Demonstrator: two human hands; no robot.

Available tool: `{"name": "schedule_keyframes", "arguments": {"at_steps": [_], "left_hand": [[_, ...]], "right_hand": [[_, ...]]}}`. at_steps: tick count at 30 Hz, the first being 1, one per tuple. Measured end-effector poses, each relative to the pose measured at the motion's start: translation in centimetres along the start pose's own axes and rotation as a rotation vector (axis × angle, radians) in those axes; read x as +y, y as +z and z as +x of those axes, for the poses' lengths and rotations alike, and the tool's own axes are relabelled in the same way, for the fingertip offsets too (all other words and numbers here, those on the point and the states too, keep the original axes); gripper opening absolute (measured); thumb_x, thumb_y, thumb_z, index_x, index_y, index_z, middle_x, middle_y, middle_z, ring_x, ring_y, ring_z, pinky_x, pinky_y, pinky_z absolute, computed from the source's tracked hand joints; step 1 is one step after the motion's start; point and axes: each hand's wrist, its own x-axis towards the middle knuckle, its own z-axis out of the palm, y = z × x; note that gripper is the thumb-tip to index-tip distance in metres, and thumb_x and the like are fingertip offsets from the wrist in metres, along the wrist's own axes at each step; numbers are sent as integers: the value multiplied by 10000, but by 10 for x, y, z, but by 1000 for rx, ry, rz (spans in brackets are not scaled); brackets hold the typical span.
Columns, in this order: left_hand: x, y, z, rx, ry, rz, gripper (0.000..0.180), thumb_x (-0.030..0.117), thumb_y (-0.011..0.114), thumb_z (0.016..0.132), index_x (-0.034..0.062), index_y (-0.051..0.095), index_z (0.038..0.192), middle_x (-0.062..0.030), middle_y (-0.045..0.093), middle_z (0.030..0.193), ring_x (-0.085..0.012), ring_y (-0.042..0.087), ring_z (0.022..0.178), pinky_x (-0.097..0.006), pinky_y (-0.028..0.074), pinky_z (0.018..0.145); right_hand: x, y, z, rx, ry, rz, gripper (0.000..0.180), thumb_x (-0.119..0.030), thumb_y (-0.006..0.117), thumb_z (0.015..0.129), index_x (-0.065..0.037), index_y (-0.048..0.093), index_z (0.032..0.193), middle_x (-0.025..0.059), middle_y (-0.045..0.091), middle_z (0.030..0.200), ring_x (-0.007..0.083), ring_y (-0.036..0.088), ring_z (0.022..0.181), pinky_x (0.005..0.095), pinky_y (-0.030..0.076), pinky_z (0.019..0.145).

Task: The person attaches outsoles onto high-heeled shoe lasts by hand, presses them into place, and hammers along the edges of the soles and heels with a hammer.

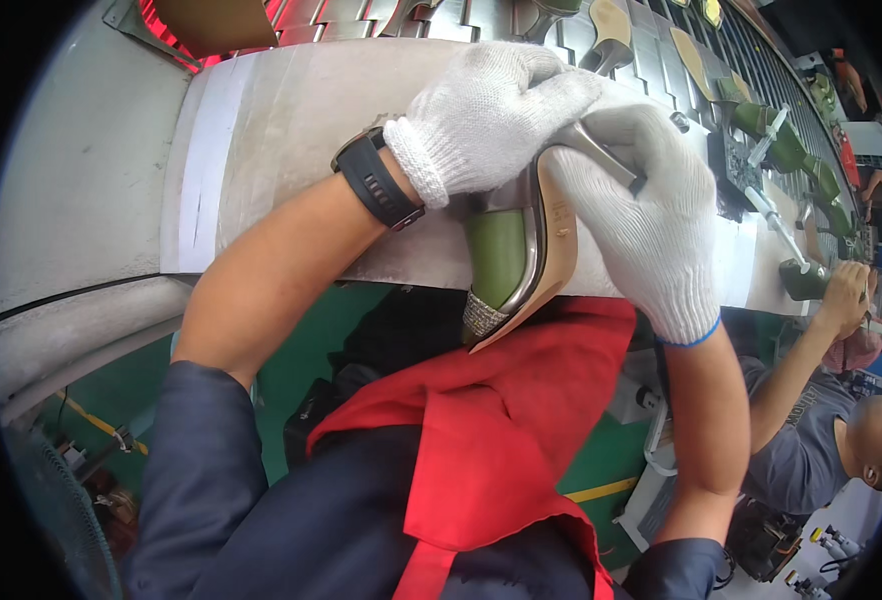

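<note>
A green high-heeled shoe (501, 256) with a metallic edge, a tan sole and a glittery pointed toe hangs toe down between my hands, over the bench's near edge. My left hand (501, 120), in a white knit glove, is closed at the heel end of the shoe; its fingertips are partly hidden. Gloved the same way, my right hand (651, 200) curls round the slim metallic heel (601, 152), its thumb near the sole. A black watch (377, 182) sits on my left wrist.
The pale worktop (311, 140) runs under my hands. Beyond it a metal-slatted conveyor (461, 22) carries several shoes, with a red glow at far left. White syringe-like tubes (779, 225) stand at right. A co-worker's hand (843, 298) is beside another green shoe (803, 280).
</note>
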Motion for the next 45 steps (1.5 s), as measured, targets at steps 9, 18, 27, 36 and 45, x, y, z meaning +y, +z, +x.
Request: {"name": "schedule_keyframes", "arguments": {"at_steps": [9,18,27,36,45], "left_hand": [[-8,1,2,28,53,65,427,336,639,1075,-47,769,1211,-134,794,1065,-172,719,987,-339,564,909],[-1,3,4,46,68,23,424,332,660,1062,-39,771,1236,-138,800,1068,-171,731,990,-337,570,918],[-4,-35,-10,-139,274,333,590,343,835,909,-15,666,1346,-121,740,1220,-194,700,1124,-348,553,1003],[-6,-30,-120,347,298,146,776,168,1033,697,14,575,1304,-95,631,1139,-210,652,1090,-355,549,962],[-2,-29,-127,235,410,490,745,246,1003,709,-5,700,1342,-233,727,1357,-429,726,1215,-501,567,1066]], "right_hand": [[25,19,0,-245,142,439,320,-147,838,940,2,780,1217,93,803,1137,162,734,998,342,591,923],[29,21,-7,-203,138,430,447,-165,884,896,-6,746,1290,89,793,1168,168,734,1044,346,603,919],[21,12,5,-291,220,624,570,-195,913,844,-15,716,1348,101,769,1245,192,712,1144,373,561,1046],[-3,14,2,-98,-293,-40,557,-332,903,799,-44,728,1242,180,715,1251,406,654,1194,494,540,1000],[-10,11,9,-296,-369,-44,713,-338,945,678,-30,731,1284,192,726,1266,403,675,1207,478,515,1081]]}}
